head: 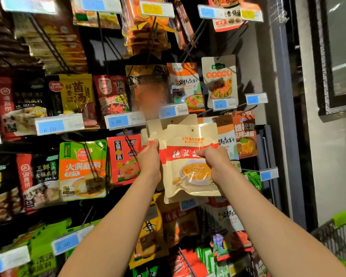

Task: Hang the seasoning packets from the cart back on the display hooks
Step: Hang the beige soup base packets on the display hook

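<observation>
1. Beige sesame-sauce packets [190, 156], fanned in a small stack, are held up before the display rack, just below the 6.80 price tag [173, 111].
2. Left hand [149, 158], arm raised, pinches the stack's left edge.
3. Right hand [218, 162] curls its fingers round the front packet's right side.

We face a dark wall rack of black wire display hooks [192, 40], each tipped with a blue price tag [116, 121]. Left of our grip hangs a green-and-orange glossy sauce pouch [83, 169]; above it, a beige stir-fry seasoning pouch [220, 80].
</observation>
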The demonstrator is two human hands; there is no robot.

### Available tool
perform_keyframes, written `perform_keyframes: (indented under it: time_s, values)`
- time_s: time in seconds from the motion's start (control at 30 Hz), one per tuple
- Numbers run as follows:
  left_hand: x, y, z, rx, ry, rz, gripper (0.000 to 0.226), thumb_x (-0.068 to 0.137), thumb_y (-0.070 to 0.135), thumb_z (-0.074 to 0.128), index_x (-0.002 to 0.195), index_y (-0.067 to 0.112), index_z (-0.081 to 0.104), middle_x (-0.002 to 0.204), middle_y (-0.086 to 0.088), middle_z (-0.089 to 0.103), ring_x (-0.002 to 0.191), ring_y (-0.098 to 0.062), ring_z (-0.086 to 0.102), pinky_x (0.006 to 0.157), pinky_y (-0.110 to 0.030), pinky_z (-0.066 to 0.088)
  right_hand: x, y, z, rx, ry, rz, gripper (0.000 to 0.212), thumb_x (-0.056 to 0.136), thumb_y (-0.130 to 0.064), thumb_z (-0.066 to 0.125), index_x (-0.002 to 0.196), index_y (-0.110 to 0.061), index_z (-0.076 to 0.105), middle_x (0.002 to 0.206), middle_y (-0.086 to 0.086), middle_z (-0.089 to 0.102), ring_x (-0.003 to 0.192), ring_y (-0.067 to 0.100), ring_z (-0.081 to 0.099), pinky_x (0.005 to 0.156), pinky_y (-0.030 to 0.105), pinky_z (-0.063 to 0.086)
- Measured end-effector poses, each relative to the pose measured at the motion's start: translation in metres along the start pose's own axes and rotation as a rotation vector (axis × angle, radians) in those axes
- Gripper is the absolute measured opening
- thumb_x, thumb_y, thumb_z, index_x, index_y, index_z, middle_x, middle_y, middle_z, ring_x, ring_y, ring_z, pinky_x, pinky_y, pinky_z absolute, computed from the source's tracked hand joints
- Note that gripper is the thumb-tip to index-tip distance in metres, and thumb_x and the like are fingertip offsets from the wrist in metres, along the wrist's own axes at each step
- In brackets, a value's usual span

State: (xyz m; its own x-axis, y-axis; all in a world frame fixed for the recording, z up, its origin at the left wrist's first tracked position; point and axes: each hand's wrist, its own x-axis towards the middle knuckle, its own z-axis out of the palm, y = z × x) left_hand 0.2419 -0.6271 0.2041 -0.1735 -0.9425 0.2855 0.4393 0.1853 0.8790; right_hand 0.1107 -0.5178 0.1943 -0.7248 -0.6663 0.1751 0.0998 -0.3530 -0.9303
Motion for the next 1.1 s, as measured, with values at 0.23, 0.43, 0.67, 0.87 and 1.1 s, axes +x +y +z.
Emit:
perform_keyframes:
  time_s: [0.23,0.43,0.67,0.87,1.1]
  values:
    - [0.005,0.002,0.004,0.008,0.012,0.016,0.02,0.099,0.028,0.066,0.093,0.01,0.071,0.087,-0.01,0.077,0.07,-0.018,0.072,0.055,-0.024,0.054,0.006,-0.004,-0.001,0.004,0.01,0.053,0.017,0.088,0.006,0.069,0.092,-0.01,0.064,0.096,0.015,0.073,0.084,0.031,0.07,0.063,0.038,0.058]
    - [0.012,0.004,0.006,0.003,0.004,0.0,0.018,0.096,0.024,0.068,0.083,0.012,0.069,0.082,-0.011,0.074,0.071,-0.024,0.07,0.063,-0.032,0.053,0.009,-0.01,0.0,-0.027,0.006,0.073,0.015,0.088,0.005,0.07,0.089,-0.008,0.061,0.092,0.013,0.071,0.077,0.027,0.068,0.056,0.032,0.053]
    - [0.011,0.007,0.005,-0.008,-0.065,0.048,0.016,0.1,0.029,0.066,0.096,0.016,0.073,0.09,-0.007,0.079,0.079,-0.024,0.075,0.07,-0.034,0.059,0.009,-0.002,0.001,0.003,-0.017,0.02,0.021,0.088,0.006,0.068,0.103,-0.008,0.07,0.097,0.012,0.075,0.091,0.031,0.071,0.077,0.043,0.061]
    - [0.007,0.009,0.006,-0.031,-0.055,0.012,0.027,0.1,0.038,0.066,0.1,0.012,0.072,0.081,-0.005,0.078,0.063,-0.018,0.075,0.05,-0.026,0.056,0.0,0.007,0.0,0.006,-0.005,-0.008,0.025,0.086,0.009,0.067,0.101,-0.011,0.07,0.092,0.008,0.074,0.081,0.024,0.069,0.069,0.035,0.057]
    - [0.012,0.016,0.01,-0.079,-0.019,-0.043,0.016,0.094,0.026,0.074,0.099,0.011,0.072,0.07,-0.003,0.076,0.056,-0.02,0.073,0.051,-0.031,0.057,0.002,0.007,-0.002,0.002,0.026,0.003,0.017,0.087,0.004,0.069,0.094,-0.012,0.069,0.092,0.011,0.074,0.086,0.029,0.071,0.075,0.039,0.06]
